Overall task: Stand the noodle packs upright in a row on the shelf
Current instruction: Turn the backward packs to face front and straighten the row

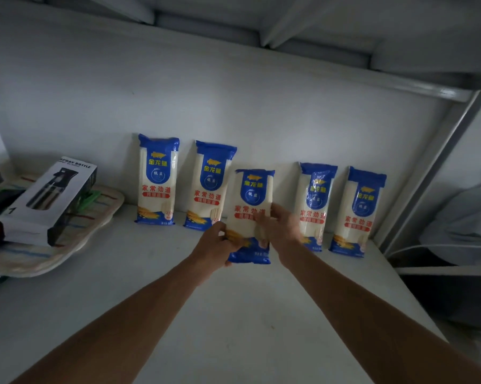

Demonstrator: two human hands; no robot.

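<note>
1. Both of your hands hold the middle noodle pack (251,214): your left hand (216,245) wraps its lower left edge, with the thumb on the front, and your right hand (282,227) presses its fingers (261,220) flat across the front from the right side.
2. That pack is upright, in front of the gap in the row, nearer to you than the others; I cannot tell whether its bottom touches the shelf (178,314).
3. You have five noodle packs in all. Four stand upright against the back wall (233,92): the far-left pack (156,178), the second pack (210,187), the fourth pack (314,206) and the far-right pack (358,212).
4. Two of them stand left of the held pack and two stand right of it.
5. Both of your forearms reach forward from the lower edge of the view, converging on the pack.
6. One spray bottle box (48,200) lies at the left on a striped tray (67,245), well apart from the packs.
</note>
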